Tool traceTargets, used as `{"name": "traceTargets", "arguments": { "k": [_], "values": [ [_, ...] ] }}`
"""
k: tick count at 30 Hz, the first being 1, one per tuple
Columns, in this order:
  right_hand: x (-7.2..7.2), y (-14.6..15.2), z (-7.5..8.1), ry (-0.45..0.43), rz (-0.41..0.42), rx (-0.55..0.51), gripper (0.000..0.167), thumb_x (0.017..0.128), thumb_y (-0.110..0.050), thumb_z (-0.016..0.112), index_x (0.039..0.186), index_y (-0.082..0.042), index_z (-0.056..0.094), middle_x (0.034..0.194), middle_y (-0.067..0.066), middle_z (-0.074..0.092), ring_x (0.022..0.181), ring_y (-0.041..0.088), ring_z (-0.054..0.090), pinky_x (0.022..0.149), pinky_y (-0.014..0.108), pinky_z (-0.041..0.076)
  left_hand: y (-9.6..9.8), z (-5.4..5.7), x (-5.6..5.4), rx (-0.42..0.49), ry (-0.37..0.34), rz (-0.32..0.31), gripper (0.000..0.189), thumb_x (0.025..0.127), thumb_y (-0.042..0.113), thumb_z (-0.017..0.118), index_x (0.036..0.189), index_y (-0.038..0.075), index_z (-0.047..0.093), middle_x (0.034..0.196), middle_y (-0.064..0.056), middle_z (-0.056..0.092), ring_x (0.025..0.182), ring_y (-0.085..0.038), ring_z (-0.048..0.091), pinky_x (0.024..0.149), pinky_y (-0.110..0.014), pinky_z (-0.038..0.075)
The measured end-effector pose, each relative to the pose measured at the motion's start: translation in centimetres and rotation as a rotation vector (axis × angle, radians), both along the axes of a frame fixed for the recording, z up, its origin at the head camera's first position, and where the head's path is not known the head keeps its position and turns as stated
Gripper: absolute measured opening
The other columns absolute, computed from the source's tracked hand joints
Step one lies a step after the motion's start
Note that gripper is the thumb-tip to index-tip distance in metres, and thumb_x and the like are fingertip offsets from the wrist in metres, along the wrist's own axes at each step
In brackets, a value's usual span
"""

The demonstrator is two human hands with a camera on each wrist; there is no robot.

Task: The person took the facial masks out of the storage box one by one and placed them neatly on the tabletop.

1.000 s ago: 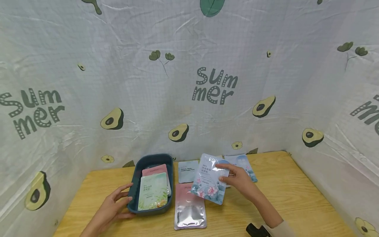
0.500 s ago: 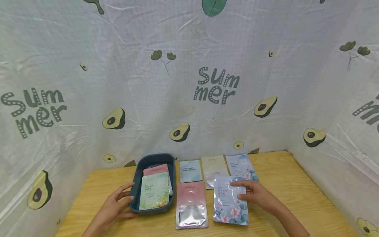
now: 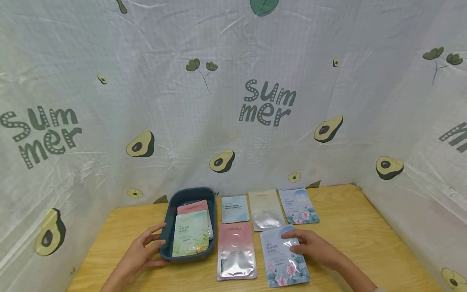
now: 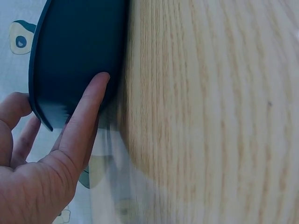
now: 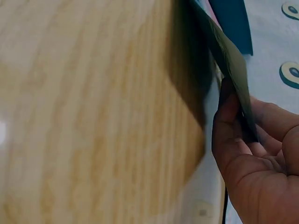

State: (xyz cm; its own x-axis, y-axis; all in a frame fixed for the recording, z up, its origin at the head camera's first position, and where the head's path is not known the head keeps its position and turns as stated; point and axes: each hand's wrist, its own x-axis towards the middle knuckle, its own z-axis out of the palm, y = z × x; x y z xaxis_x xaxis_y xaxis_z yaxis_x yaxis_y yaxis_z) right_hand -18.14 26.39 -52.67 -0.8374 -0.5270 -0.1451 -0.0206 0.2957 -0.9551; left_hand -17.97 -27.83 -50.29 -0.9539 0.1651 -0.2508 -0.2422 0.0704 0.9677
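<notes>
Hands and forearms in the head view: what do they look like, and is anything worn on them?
The left hand and right hand are ungloved. The left forearm shows no sleeve; a pale sleeve edges in beyond the right one.

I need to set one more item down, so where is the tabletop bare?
Bare wood lies right of the back flowered packet, beyond the right hand, and left of the blue tray, beyond the left hand. The middle, around the pink-silver packet, is crowded with tray and packets.
</notes>
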Motion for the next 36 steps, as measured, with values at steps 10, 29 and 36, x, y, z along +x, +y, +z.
{"name": "traceTargets", "arguments": {
  "k": [10,29,36],
  "values": [
    [-0.4,-0.9,-0.4,0.111,0.018,0.132,0.038,0.098,-0.018,0.069,0.134,-0.008,0.064,0.066,-0.003,0.042,0.057,0.006,0.035,0.054,0.020,0.035,-0.2,0.4,0.2,-0.018,-0.010,0.027,0.066,0.101,0.010,0.063,0.158,0.008,0.030,0.146,-0.033,0.034,0.106,-0.033,0.062,0.081,-0.060,0.058],
    [0.7,-4.7,1.4,0.478,-0.041,0.662,0.040,0.083,-0.028,0.083,0.120,-0.016,0.071,0.087,0.004,0.043,0.069,0.016,0.039,0.059,0.027,0.036,0.1,0.2,-0.1,-0.025,-0.018,0.027,0.065,0.101,0.012,0.064,0.158,0.010,0.032,0.148,-0.033,0.036,0.108,-0.032,0.063,0.081,-0.059,0.059],
    [0.8,-6.9,2.7,0.495,-0.120,0.819,0.035,0.076,-0.020,0.090,0.109,-0.017,0.077,0.103,0.018,0.049,0.083,0.031,0.047,0.071,0.044,0.049,-0.1,0.4,-0.1,-0.032,-0.014,0.031,0.065,0.101,0.011,0.064,0.158,0.010,0.032,0.147,-0.033,0.036,0.108,-0.033,0.062,0.080,-0.059,0.059]
  ]
}}
